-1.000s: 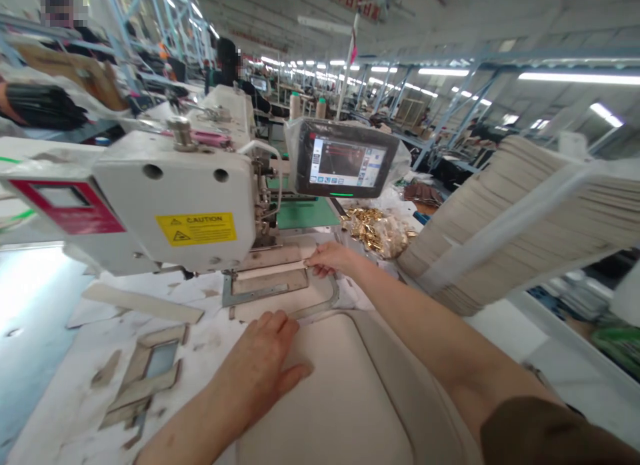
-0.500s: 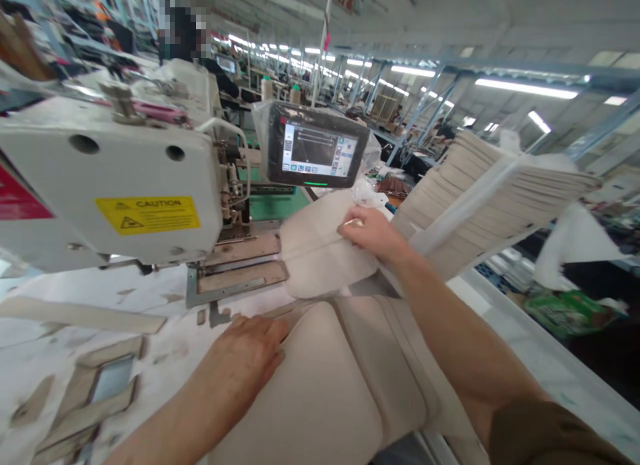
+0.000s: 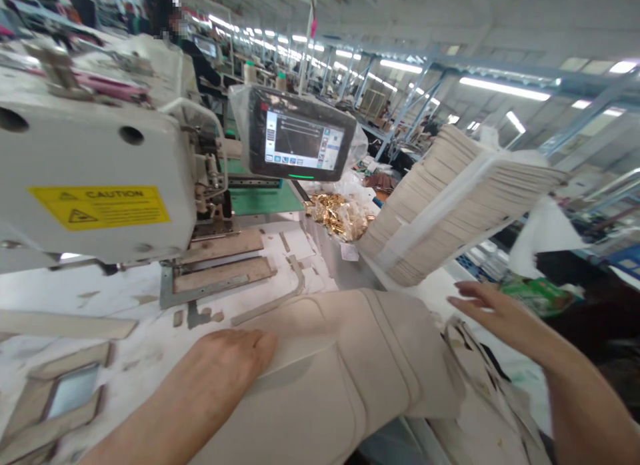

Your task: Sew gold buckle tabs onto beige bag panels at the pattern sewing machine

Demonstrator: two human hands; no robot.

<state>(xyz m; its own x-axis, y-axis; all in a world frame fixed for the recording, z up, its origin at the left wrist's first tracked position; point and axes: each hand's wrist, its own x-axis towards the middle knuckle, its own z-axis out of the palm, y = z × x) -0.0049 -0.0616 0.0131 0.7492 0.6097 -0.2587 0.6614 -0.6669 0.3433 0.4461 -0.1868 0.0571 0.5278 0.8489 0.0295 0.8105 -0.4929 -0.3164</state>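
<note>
My left hand rests at the left edge of a layered stack of beige panels, its fingers curled over a panel's edge. At the right, my right hand hovers with fingers apart and nothing in it, above beige scraps. Left of the stack stands a white sewing machine with a yellow caution label. A metal clamp frame with two beige strips lies below its head.
A lit control screen stands behind the stack. Gold metal pieces lie in plastic beside a tall tied bundle of beige panels. A cut frame is at lower left. A person sits farther back.
My right hand has let go of the beige panel near the clamp and moved right. That panel now lies over the stack, and the gold pieces show. The view has shifted right.
</note>
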